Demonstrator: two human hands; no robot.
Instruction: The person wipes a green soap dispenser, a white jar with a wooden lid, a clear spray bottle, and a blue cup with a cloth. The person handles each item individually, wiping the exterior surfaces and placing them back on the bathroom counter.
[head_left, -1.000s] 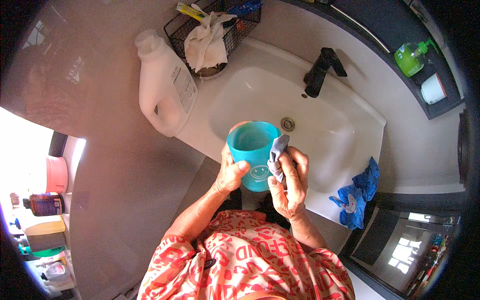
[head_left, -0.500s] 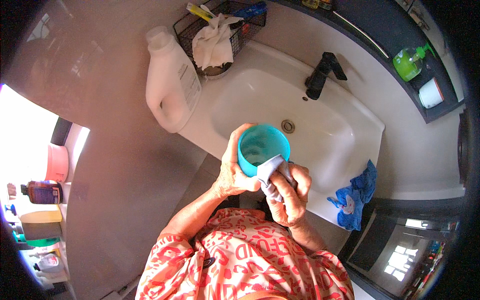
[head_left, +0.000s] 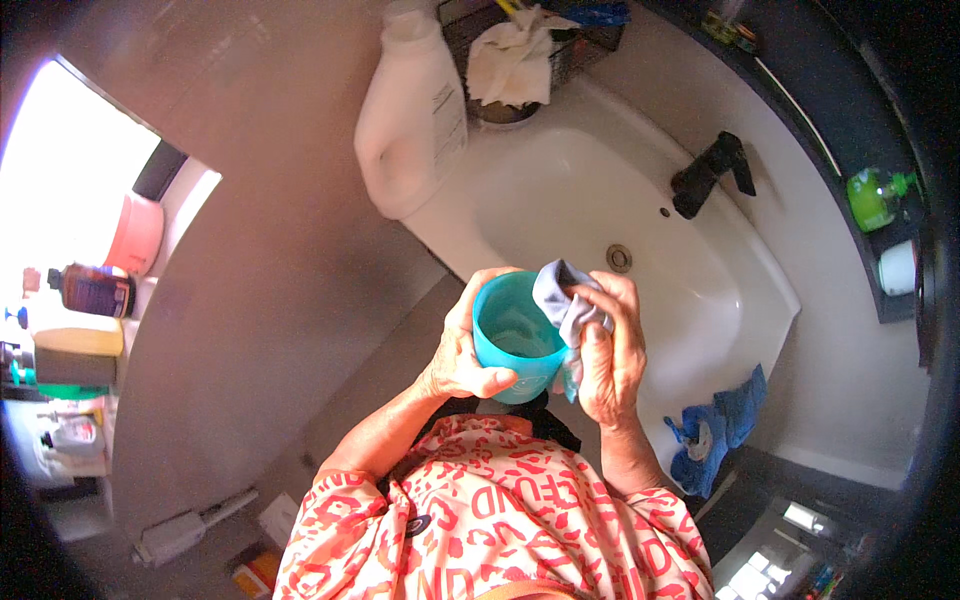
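A teal plastic cup [head_left: 512,342] is held in front of my chest, over the near edge of a white sink [head_left: 600,210]. My left hand [head_left: 462,350] wraps around the cup's left side. My right hand [head_left: 612,352] grips a small grey-blue cloth [head_left: 563,298] and presses it against the cup's right rim. The cup's inside shows pale and wet-looking.
A large white jug [head_left: 412,110] stands at the sink's left corner, beside a wire basket [head_left: 520,50] holding a white rag. A black tap [head_left: 708,172] sits at the back. A blue cloth [head_left: 715,430] lies on the sink's right rim. A green bottle [head_left: 875,195] stands on a dark shelf.
The cup has stayed in my left hand while my right hand shifted the cloth from the cup's outer side up onto its right rim. The view moved closer to the sink.
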